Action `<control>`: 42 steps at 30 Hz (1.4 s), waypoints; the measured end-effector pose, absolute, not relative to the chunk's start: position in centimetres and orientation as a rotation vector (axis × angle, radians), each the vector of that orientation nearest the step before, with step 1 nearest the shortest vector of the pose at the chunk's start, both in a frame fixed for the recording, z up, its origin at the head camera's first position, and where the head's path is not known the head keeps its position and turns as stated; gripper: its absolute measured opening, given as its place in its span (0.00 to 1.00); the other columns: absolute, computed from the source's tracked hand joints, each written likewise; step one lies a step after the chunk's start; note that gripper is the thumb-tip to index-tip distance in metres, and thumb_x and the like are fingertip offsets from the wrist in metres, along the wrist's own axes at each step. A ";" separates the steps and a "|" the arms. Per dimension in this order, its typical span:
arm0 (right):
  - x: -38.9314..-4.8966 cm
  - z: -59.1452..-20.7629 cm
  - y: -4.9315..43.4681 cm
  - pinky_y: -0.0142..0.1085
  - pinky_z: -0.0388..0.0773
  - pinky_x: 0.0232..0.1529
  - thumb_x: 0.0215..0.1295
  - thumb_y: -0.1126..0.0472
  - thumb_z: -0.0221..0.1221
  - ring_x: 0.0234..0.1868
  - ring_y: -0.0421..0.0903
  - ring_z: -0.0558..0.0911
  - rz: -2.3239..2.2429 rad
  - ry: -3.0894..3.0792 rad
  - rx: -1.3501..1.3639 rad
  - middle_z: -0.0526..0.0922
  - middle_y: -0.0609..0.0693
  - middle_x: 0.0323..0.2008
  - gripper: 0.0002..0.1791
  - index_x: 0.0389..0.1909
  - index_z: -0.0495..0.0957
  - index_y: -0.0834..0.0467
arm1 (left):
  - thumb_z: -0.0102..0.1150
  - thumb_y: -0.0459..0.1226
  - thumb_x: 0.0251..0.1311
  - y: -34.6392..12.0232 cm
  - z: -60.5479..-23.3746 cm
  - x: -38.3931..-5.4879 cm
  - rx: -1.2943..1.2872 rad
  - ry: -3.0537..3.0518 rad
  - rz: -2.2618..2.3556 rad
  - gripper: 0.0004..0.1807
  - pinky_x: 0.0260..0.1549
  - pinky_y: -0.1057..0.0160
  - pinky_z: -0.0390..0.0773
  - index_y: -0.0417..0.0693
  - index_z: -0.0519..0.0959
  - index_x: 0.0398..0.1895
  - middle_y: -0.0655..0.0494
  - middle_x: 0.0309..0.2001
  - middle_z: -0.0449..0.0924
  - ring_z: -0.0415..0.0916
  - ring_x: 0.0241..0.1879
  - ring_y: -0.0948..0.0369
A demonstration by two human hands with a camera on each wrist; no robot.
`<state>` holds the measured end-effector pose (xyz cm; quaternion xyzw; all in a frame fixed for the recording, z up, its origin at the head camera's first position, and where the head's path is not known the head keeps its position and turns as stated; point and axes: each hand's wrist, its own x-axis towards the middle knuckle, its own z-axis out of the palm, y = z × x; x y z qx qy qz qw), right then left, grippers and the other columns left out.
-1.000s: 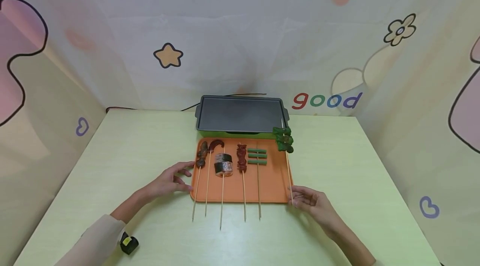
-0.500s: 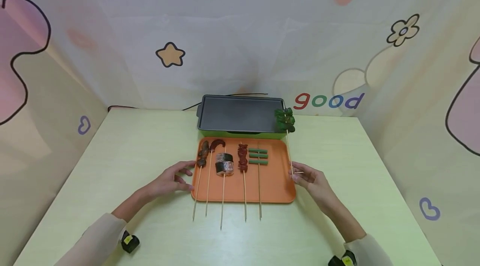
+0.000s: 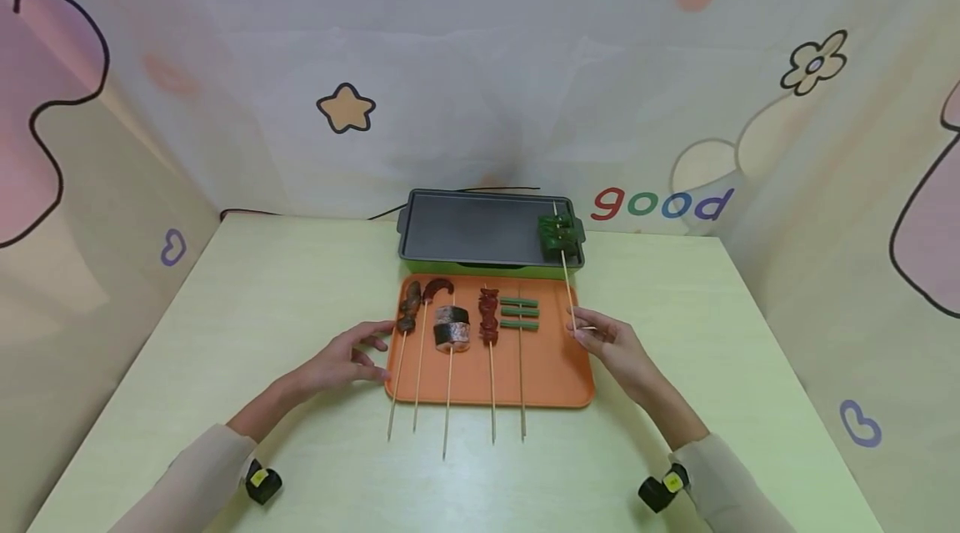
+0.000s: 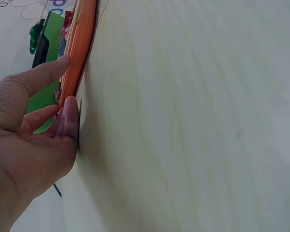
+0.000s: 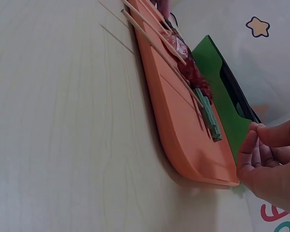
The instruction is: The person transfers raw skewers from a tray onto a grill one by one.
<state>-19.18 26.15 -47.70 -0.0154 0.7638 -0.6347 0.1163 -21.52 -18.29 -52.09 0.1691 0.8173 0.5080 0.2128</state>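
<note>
My right hand [image 3: 617,351] pinches the lower end of the stick of a green vegetable skewer [image 3: 556,238]. The green pieces lie over the right end of a dark griddle [image 3: 476,226]. In the right wrist view, thumb and fingertips meet, and the stick is hardly visible. My left hand [image 3: 339,364] rests against the left edge of an orange tray [image 3: 558,370], fingers spread; the left wrist view shows its thumb at the rim. On the tray lie a brown meat skewer [image 3: 408,308], a curved dark-red skewer [image 3: 438,289], a black-and-white banded skewer [image 3: 452,329], a red meat skewer [image 3: 488,318] and a green bean skewer [image 3: 519,313].
The griddle's green base [image 3: 517,271] stands directly behind the tray on the pale table [image 3: 300,283]. Several stick ends reach past the tray's front edge. A black cable [image 3: 386,213] runs behind the griddle, along a printed cloth backdrop [image 3: 450,82].
The right hand has moved forward, then left, carrying the green vegetable skewer from the tray's right edge onto the right end of the griddle. The left hand stays at the tray.
</note>
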 end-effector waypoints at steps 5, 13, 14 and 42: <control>-19.6 -47.9 26.0 0.25 0.80 0.57 0.77 0.70 0.52 0.51 0.31 0.83 -1.886 2.194 -0.030 0.81 0.48 0.51 0.28 0.73 0.61 0.73 | 0.71 0.35 0.61 -18.2 -52.0 -21.5 0.473 2.268 1.411 0.43 0.42 0.70 0.79 0.41 0.60 0.77 0.38 0.59 0.72 0.75 0.48 0.55; -19.9 -47.6 25.9 0.25 0.79 0.57 0.78 0.70 0.50 0.52 0.31 0.82 -1.878 2.177 -0.036 0.80 0.50 0.54 0.28 0.74 0.59 0.73 | 0.71 0.34 0.61 -18.3 -51.9 -21.4 0.481 2.265 1.422 0.44 0.41 0.69 0.79 0.39 0.60 0.77 0.37 0.59 0.72 0.75 0.46 0.54; -19.8 -47.6 26.0 0.25 0.79 0.57 0.78 0.70 0.50 0.52 0.31 0.82 -1.879 2.173 -0.034 0.80 0.50 0.54 0.28 0.74 0.59 0.73 | 0.71 0.34 0.61 -18.3 -51.9 -21.4 0.483 2.266 1.418 0.43 0.41 0.69 0.79 0.39 0.60 0.77 0.37 0.59 0.72 0.75 0.46 0.55; -15.9 -47.3 27.9 0.32 0.80 0.61 0.77 0.59 0.56 0.55 0.36 0.85 -1.779 2.140 -0.076 0.82 0.60 0.62 0.30 0.72 0.64 0.72 | 0.71 0.35 0.61 -18.5 -52.1 -21.5 0.516 2.265 1.430 0.43 0.42 0.68 0.81 0.39 0.61 0.77 0.36 0.58 0.73 0.77 0.45 0.57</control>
